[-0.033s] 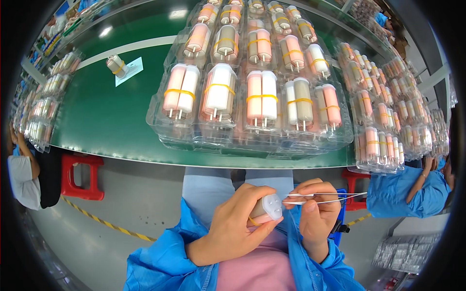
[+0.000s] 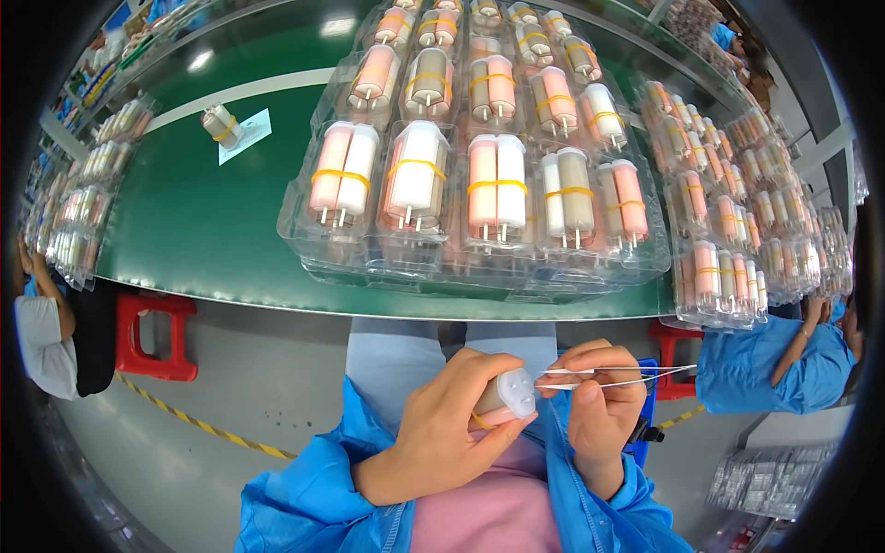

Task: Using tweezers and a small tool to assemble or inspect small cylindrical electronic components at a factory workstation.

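Above my lap, my left hand (image 2: 447, 429) wraps round a bundle of grey and pink cylinders with a translucent white cap (image 2: 516, 394). A yellow band shows below the cap, and the cap's end faces right. My right hand (image 2: 604, 405) pinches a pair of tweezers (image 2: 636, 374), whose joined end points right. The white tips of the tweezers are slightly apart, close beside the cap; whether they touch it I cannot tell.
On the green table (image 2: 194, 235), stacked clear plastic trays (image 2: 323, 263) carry several banded cylinder pairs. A grey banded bundle (image 2: 221, 124) stands beside a paper slip (image 2: 247, 138). More loaded trays (image 2: 728, 318) are at right. Red stools (image 2: 152, 336) and co-workers (image 2: 774, 359) flank me.
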`<state>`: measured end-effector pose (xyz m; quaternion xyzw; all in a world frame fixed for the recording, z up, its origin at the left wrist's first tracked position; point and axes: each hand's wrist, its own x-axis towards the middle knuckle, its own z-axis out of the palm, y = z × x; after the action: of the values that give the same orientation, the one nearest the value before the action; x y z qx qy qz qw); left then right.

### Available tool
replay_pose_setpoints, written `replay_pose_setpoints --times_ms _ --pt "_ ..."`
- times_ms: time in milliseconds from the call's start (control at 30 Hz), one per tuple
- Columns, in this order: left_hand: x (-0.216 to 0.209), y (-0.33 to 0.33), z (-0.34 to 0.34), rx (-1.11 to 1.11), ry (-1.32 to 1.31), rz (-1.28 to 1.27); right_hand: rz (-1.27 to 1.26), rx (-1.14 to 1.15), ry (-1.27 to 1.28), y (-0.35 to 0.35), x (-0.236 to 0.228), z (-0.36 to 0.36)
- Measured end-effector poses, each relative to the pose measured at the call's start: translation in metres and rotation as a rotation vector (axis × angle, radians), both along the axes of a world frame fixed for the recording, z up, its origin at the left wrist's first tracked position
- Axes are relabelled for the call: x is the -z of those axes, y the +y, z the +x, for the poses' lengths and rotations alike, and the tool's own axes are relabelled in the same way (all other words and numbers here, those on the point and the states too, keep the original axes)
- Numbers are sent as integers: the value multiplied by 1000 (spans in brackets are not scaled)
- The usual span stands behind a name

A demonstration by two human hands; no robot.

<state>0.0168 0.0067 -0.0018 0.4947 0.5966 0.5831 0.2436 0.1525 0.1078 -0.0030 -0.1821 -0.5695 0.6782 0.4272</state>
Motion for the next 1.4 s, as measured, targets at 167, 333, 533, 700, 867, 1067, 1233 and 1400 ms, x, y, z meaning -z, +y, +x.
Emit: replay_pose_setpoints --times_ms 167,333,533,700,867,1067,1233,1400 --pt "1 0 1 -40 49 22 210 51 6 -6 -2 1" --pt "-2 3 0 -63 131 29 384 73 -54 -8 -6 -9" --pt "0 3 1 -66 157 21 365 84 -25 -10 -3 -11" --pt "0 3 1 -61 180 23 338 100 -10 -11 -3 -11" --pt "1 3 1 -56 193 9 381 90 -6 -10 -1 -12" --pt "2 3 1 -52 185 9 345 108 -12 -12 -1 -12" --pt "1 3 2 -55 189 10 371 100 -9 -11 -1 -11" --pt "2 3 1 -57 196 17 398 98 -26 -11 -1 -11"
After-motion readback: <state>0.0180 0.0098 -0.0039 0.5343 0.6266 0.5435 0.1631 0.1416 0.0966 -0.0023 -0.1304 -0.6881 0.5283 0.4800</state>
